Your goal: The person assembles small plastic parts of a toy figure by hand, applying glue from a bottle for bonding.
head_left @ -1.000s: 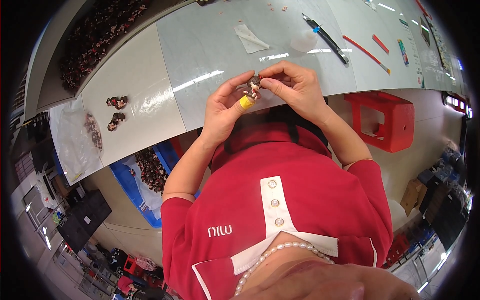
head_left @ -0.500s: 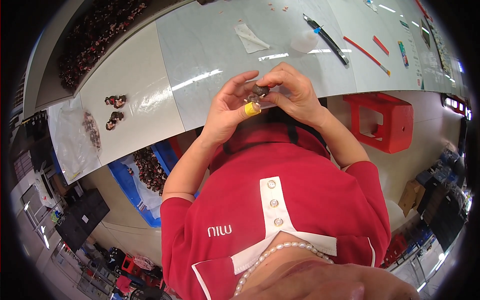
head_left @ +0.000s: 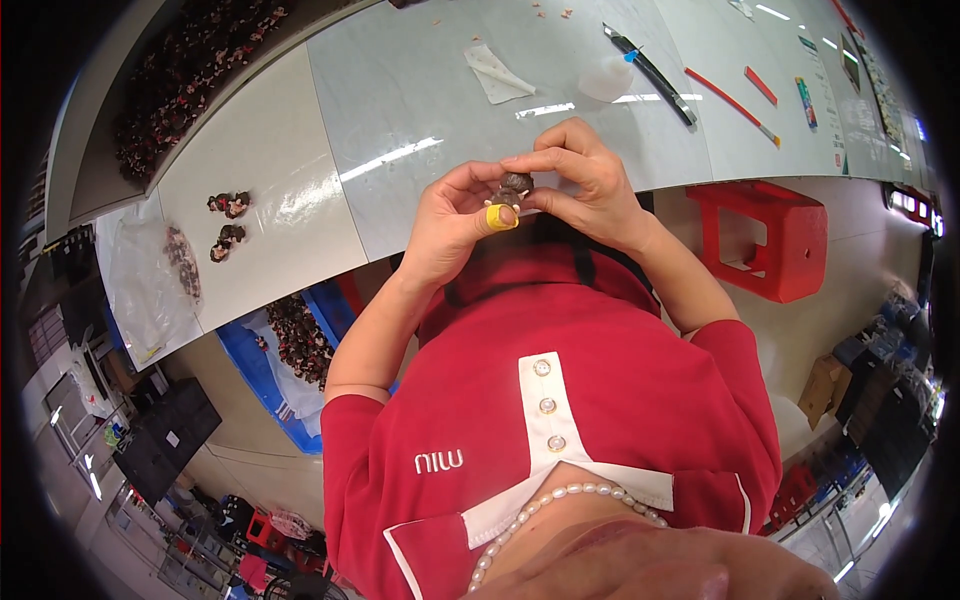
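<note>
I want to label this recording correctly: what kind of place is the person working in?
Probably a small factory or assembly workshop. Both hands hold one small dark figurine over a long white worktable, many similar figurines are heaped in a tray, and tools lie on the table.

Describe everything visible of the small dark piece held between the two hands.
The small dark piece is a brown-black, rounded lump with paler bits on its underside; its detail is too small to make out. It is held up in the air in front of the red shirt, at the near edge of the pale table. The left hand, wearing a yellow cap on one fingertip, pinches it from below, and the right hand grips it from above and the side.
</note>
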### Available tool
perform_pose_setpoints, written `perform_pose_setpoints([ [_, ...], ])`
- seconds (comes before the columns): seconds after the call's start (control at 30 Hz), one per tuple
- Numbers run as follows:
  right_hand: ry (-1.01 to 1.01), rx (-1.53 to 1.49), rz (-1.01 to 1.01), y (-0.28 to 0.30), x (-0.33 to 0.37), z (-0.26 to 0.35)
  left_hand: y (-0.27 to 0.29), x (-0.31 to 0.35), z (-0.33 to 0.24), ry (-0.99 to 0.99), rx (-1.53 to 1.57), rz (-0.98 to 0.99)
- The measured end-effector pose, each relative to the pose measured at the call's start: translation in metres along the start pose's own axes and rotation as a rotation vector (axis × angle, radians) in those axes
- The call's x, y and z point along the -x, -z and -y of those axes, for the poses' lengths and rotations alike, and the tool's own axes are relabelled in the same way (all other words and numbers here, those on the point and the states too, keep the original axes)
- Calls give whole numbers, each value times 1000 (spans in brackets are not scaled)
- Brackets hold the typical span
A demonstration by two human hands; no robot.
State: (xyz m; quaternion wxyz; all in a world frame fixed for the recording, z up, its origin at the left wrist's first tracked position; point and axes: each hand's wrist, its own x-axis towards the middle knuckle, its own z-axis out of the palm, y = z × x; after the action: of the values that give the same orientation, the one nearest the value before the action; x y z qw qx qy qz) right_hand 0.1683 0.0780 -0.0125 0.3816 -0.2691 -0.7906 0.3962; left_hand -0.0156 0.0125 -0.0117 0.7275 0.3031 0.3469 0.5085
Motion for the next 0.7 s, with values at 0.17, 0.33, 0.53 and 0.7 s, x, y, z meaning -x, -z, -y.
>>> perform_pose_setpoints([
  [0.17, 6, -5, 12, 0, -1, -1, 2, 0, 0, 24, 55, 5],
  [0.33, -12, -22, 20, 0, -1, -2, 4, -1, 1, 35, 39, -5],
  [0.53, -47, -39, 25, 1, -4, 1, 8, -2, 4, 16, -1, -3],
  [0.7, -60, -119, 0, -3, -3, -4, -3, -5, 0, -7, 20, 5],
])
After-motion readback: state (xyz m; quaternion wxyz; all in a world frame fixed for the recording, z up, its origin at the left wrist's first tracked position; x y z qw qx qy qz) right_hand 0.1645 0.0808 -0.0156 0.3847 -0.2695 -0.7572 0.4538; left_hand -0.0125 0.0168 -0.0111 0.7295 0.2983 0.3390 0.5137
